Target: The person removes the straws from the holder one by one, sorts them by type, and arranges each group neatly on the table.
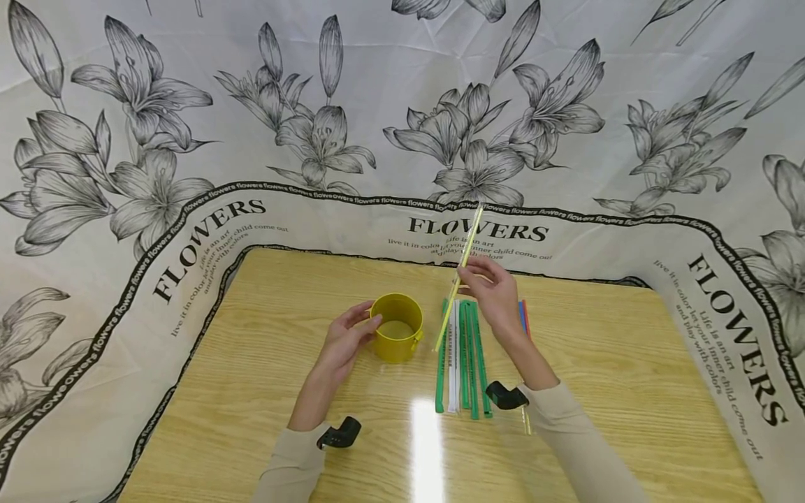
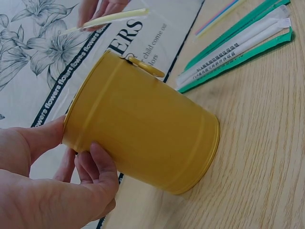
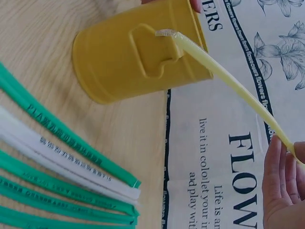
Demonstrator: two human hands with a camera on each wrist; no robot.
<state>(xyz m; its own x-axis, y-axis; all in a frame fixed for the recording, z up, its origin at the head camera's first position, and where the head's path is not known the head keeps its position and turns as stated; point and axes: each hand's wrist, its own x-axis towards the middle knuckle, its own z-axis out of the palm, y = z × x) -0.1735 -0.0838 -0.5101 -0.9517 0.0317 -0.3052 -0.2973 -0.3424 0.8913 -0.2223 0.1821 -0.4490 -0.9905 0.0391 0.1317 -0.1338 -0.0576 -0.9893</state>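
Note:
A small yellow pail [image 1: 395, 348] with a handle folded against its side stands upright on the table. My left hand [image 1: 342, 342] holds it by the rim from the left, thumb at the rim and fingers against the wall, as the left wrist view shows. Above the table, my right hand [image 1: 495, 297] pinches a yellow drinking straw [image 1: 469, 246] in a clear wrapper. The straw slants, its lower end just right of the pail and apart from it. Inside the pail, the visible bottom [image 1: 397, 330] shows nothing lying on it.
Several green-wrapped straws [image 1: 473, 370] and white-wrapped straws [image 1: 453, 374] lie side by side right of the pail. Blue and red straws [image 1: 524, 316] and a yellow straw end [image 1: 527, 420] show from behind my right forearm. A flower-printed cloth [image 1: 327, 230] hangs around the wooden table [image 1: 264, 363].

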